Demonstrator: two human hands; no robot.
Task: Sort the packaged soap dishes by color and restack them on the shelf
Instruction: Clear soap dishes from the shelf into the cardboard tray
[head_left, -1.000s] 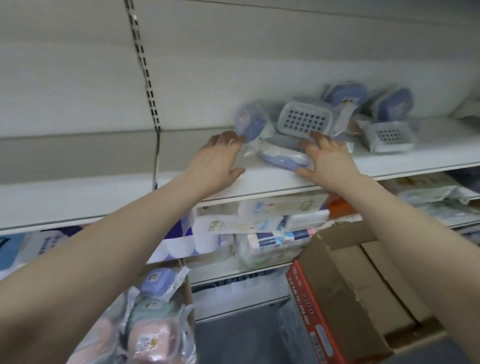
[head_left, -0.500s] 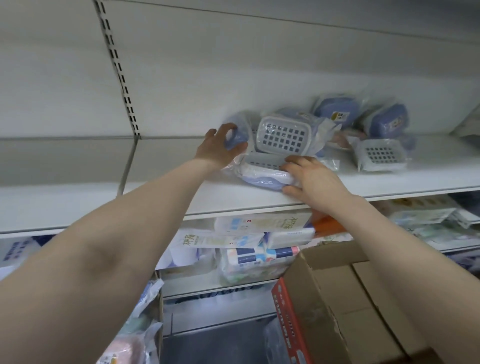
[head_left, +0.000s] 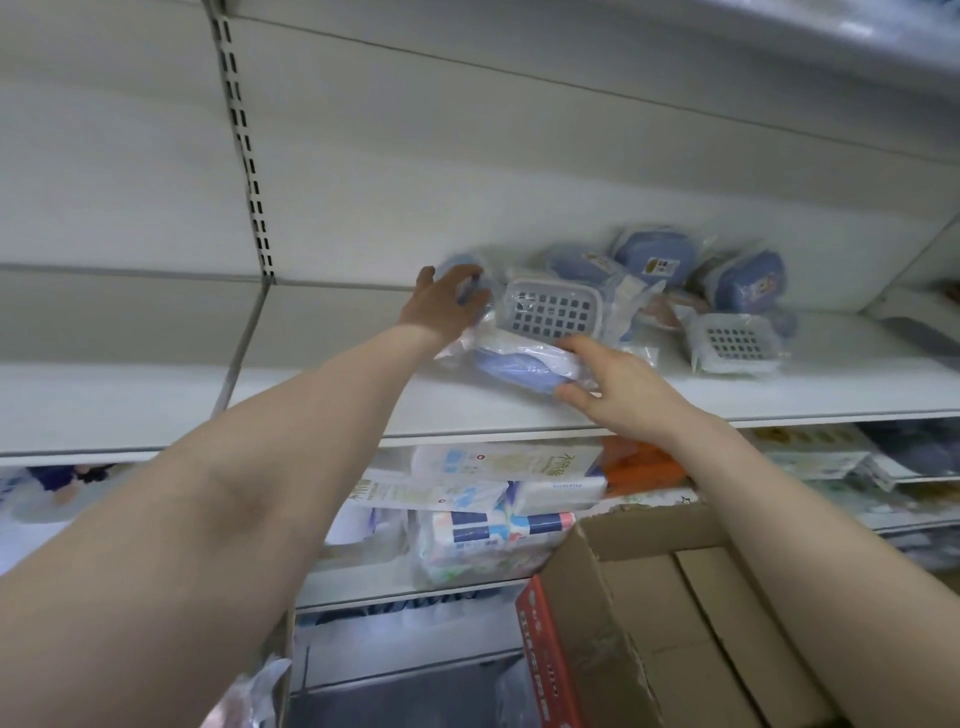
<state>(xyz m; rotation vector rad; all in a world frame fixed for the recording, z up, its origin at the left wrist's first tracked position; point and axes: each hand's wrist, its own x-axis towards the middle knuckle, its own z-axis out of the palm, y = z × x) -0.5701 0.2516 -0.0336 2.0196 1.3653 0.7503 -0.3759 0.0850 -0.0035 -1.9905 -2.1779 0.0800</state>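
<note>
Brown cardboard box (head_left: 691, 623) nearest, lower right, flaps open. Above it, white shelf (head_left: 675, 400). Right hand (head_left: 618, 389) at shelf front, thumb and fingers pinching a bagged blue soap dish (head_left: 519, 366) lying flat. Left hand (head_left: 441, 309) farther in, fingers curled round another blue packaged dish (head_left: 462, 275), blurred. Behind: upright white grid-tray pack (head_left: 553, 312); more blue dishes (head_left: 748, 280) heaped against the back wall.
</note>
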